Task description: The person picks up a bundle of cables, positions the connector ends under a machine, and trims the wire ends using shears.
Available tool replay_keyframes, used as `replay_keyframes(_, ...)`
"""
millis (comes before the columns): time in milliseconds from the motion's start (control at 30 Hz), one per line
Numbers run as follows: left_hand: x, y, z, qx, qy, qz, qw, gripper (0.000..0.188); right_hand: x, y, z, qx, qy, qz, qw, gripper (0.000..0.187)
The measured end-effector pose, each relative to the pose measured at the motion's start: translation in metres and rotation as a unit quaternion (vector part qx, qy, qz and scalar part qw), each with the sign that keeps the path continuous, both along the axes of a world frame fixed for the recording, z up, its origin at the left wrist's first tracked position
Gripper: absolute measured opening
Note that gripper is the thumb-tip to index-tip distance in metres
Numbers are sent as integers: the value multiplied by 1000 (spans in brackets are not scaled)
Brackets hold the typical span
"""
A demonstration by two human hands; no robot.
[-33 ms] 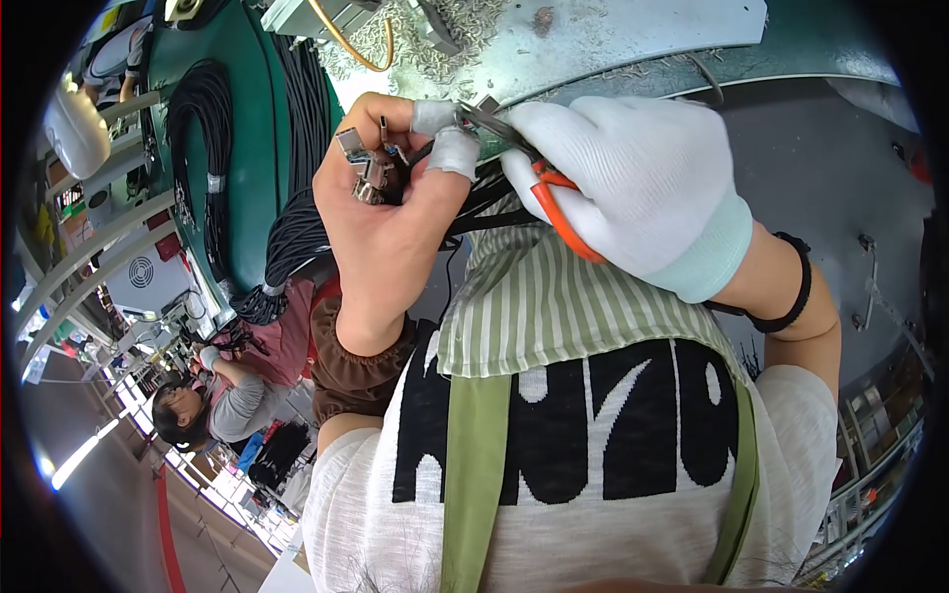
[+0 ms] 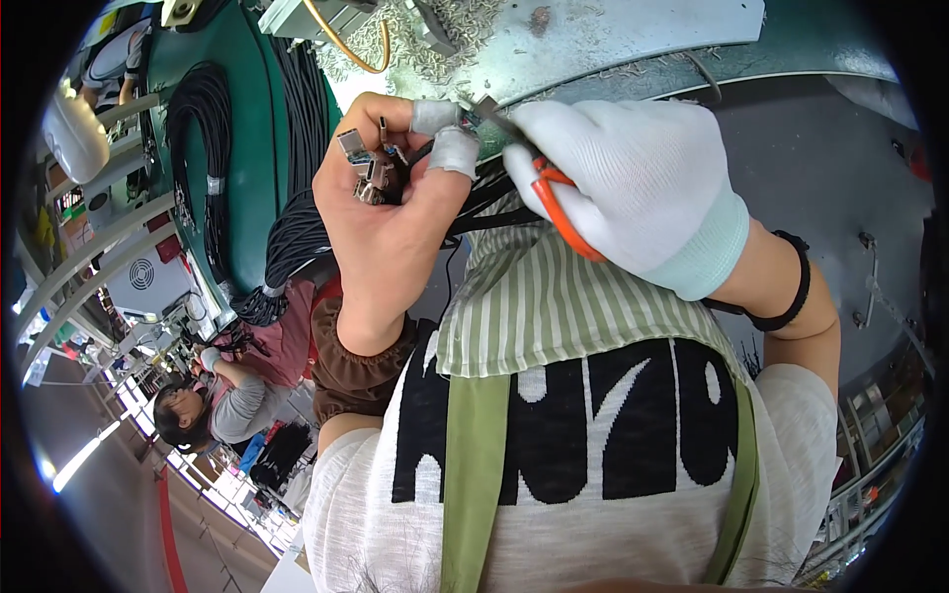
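My left hand [image 2: 381,232] is bare, with white tape around the thumb and index fingertips. It is closed around several black cables whose metal connectors [image 2: 368,176] stick out between the fingers. One cable end with a small metal plug [image 2: 472,116] is pinched between the taped tips. My right hand [image 2: 633,188], in a white knit glove, grips orange-handled pliers [image 2: 563,219]. Their dark jaws reach to the pinched cable end; whether they close on it I cannot tell. Black cables [image 2: 494,193] hang below both hands, partly hidden by them.
A pale board [image 2: 633,35] strewn with small clippings [image 2: 445,64] lies ahead. Left of it, bundles of black cable [image 2: 213,128] rest on a green tabletop [image 2: 259,128]. A striped apron [image 2: 593,311] bulges below my hands. Another person [image 2: 213,405] works at the far left.
My right hand has shifted very slightly left, and the pliers' jaws sit at a slightly different angle by the cable end. My left hand holds still.
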State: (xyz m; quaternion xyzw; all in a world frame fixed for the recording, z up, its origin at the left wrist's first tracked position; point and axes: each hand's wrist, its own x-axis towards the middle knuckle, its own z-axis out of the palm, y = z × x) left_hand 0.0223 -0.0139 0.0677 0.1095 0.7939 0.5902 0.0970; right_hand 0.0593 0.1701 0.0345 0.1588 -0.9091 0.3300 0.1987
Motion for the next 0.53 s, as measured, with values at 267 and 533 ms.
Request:
replay_keyframes(267,0,2,-7,-9,61,18,998,22,3,-3,2,-60,-61,9,996,14)
replay_keyframes(533,3,2,-13,18,105,-10,994,28,2,-6,-1,-204,-154,84,963,19)
